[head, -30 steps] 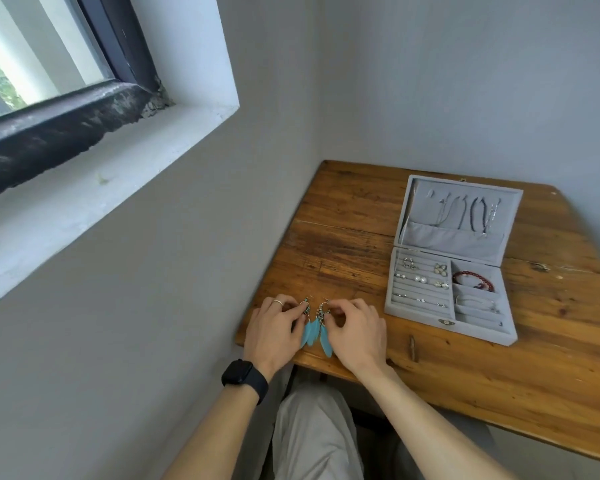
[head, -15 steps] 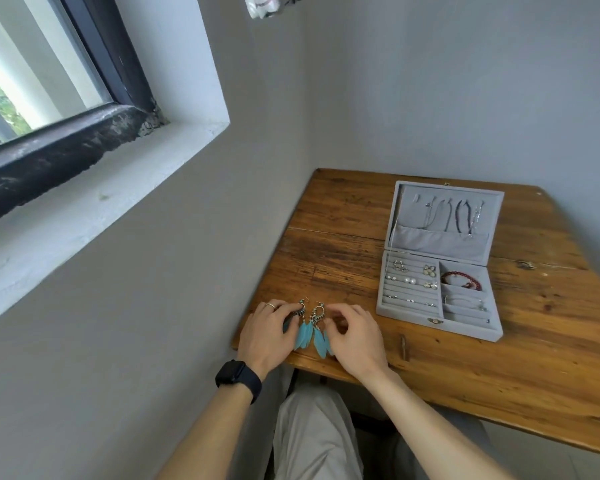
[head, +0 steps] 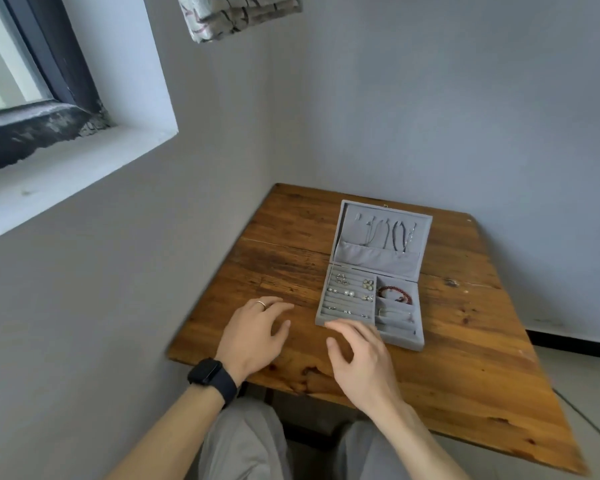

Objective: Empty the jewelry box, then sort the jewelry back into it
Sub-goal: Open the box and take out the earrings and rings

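Hidden: right hand (head: 361, 358) fingertips cover jewelry box (head: 404, 341) near corner; small pcs unreadable.
Box: just ahead of right hand, lid up, hinge far side.
Hands: left hand (head: 253, 332) & right, 2 spread, gripping nothing.

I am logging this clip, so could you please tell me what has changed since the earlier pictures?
Both hands let go of the blue feather earrings, which are out of view. The left hand is open over the table. The right hand moved right, its fingertips at the front edge of the jewelry box. The box stayed open in place, necklaces in the lid, red bracelet in its compartment.
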The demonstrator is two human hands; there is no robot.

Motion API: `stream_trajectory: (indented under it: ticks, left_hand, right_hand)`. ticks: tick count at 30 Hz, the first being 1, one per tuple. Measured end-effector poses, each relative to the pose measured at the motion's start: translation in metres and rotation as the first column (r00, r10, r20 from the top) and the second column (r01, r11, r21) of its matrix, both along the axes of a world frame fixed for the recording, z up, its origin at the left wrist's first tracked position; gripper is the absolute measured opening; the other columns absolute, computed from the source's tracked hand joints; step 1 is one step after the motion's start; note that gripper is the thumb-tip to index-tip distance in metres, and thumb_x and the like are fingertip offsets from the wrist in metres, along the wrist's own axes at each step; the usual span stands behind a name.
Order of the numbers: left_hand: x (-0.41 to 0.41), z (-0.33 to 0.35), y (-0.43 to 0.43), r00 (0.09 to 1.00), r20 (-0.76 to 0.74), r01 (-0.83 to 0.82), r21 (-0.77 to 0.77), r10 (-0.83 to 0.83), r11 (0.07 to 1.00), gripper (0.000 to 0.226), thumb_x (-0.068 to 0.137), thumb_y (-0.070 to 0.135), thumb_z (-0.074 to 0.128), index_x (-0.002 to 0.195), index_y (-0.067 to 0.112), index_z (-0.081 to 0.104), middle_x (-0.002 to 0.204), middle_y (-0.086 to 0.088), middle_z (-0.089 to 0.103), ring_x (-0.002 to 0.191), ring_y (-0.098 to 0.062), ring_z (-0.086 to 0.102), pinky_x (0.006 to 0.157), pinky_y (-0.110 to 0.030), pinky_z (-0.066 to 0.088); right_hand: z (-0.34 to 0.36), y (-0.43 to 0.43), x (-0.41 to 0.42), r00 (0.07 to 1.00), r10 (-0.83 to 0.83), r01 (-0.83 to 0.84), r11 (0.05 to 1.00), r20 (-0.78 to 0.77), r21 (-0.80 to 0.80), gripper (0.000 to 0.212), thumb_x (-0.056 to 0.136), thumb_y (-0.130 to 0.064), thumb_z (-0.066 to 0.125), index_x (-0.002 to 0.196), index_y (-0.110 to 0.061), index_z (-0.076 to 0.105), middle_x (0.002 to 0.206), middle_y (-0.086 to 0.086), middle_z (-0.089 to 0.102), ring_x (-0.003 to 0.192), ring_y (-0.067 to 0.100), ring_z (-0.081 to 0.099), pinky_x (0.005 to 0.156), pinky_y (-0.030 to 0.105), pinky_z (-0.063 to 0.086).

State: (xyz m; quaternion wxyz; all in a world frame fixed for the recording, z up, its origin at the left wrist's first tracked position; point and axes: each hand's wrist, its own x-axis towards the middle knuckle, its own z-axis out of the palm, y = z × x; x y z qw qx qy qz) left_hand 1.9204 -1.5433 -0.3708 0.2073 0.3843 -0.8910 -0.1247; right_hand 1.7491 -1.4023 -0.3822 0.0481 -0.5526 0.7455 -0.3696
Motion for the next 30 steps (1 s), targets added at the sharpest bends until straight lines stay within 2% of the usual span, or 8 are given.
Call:
stream_trajectory:
  ticks: [4,8,11,14,18,22,25,30]
  left_hand:
    - [-0.040,0.008,-0.003,0.999,-0.010,0.045,-0.017,-0.045,0.999,0.037,0.096,0.039,0.055,0.132,0.035,0.060,0.137,0.008,0.057,0.125,-0.014,0.052,0.101,-0.035,0.047]
    - [-0.080,0.013,-0.016,1.000,0.012,0.027,0.033,-0.027,0.999,0.038,0.095,0.041,0.054,0.133,0.036,0.058,0.142,0.005,0.052,0.127,-0.019,0.050,0.101,-0.037,0.046]
    - [-0.110,0.014,-0.032,0.994,0.111,0.009,0.059,-0.015,0.998,0.041,0.096,0.042,0.052,0.137,0.038,0.053,0.150,0.001,0.043,0.131,-0.024,0.046,0.103,-0.039,0.043]
    - [-0.135,0.012,-0.047,0.977,0.213,-0.015,0.062,0.002,0.998,0.042,0.097,0.041,0.049,0.138,0.037,0.050,0.155,-0.004,0.035,0.136,-0.028,0.041,0.105,-0.042,0.039]
    - [-0.159,0.008,-0.063,0.966,0.254,-0.062,0.020,0.055,0.998,0.032,0.098,0.038,0.048,0.128,0.035,0.059,0.154,-0.007,0.035,0.134,-0.028,0.041,0.102,-0.044,0.042]
    - [-0.172,0.003,-0.069,0.972,0.217,-0.092,0.021,0.085,0.996,0.025,0.098,0.035,0.052,0.115,0.027,0.070,0.152,-0.006,0.038,0.129,-0.027,0.046,0.094,-0.039,0.050]
    - [-0.178,-0.001,-0.069,0.973,0.212,-0.092,-0.015,0.093,0.996,0.024,0.098,0.028,0.052,0.108,0.021,0.073,0.152,-0.004,0.039,0.128,-0.026,0.047,0.089,-0.037,0.051]
    - [-0.180,0.002,-0.068,0.969,0.228,-0.097,-0.025,0.100,0.995,0.023,0.098,0.018,0.050,0.105,0.014,0.071,0.154,-0.003,0.036,0.127,-0.026,0.046,0.091,-0.038,0.050]
  right_hand:
    - [0.007,-0.006,-0.036,0.997,-0.063,0.063,0.998,-0.036,0.006,0.027,0.094,-0.029,0.063,0.121,-0.031,0.068,0.119,-0.019,0.062,0.114,0.000,0.050,0.093,0.009,0.033]
    - [0.016,-0.032,-0.070,0.987,-0.087,0.094,0.995,-0.134,0.044,0.026,0.095,-0.033,0.063,0.120,-0.030,0.068,0.117,-0.014,0.066,0.112,0.011,0.055,0.090,0.022,0.043]
    - [0.020,-0.058,-0.091,0.974,-0.100,0.124,0.986,-0.205,0.111,0.026,0.095,-0.039,0.060,0.120,-0.032,0.067,0.112,-0.013,0.068,0.106,0.015,0.054,0.084,0.028,0.047]
    - [0.019,-0.082,-0.108,0.965,-0.100,0.143,0.976,-0.243,0.165,0.029,0.096,-0.043,0.057,0.121,-0.033,0.067,0.111,-0.013,0.069,0.105,0.015,0.053,0.084,0.029,0.049]
    - [0.012,-0.106,-0.122,0.953,-0.069,0.142,0.962,-0.295,0.233,0.031,0.097,-0.042,0.053,0.123,-0.033,0.066,0.113,-0.011,0.069,0.105,0.016,0.054,0.086,0.030,0.050]
    - [0.005,-0.121,-0.129,0.946,-0.058,0.146,0.955,-0.318,0.260,0.026,0.097,-0.042,0.051,0.111,-0.033,0.071,0.104,-0.009,0.069,0.098,0.019,0.054,0.080,0.033,0.050]
    - [0.002,-0.129,-0.130,0.950,-0.053,0.142,0.951,-0.307,0.275,0.027,0.096,-0.045,0.052,0.108,-0.032,0.073,0.101,-0.007,0.070,0.098,0.022,0.055,0.076,0.033,0.049]
    - [0.004,-0.137,-0.127,0.959,-0.074,0.159,0.940,-0.274,0.302,0.028,0.094,-0.047,0.056,0.107,-0.030,0.074,0.105,-0.005,0.071,0.103,0.022,0.057,0.077,0.033,0.051]
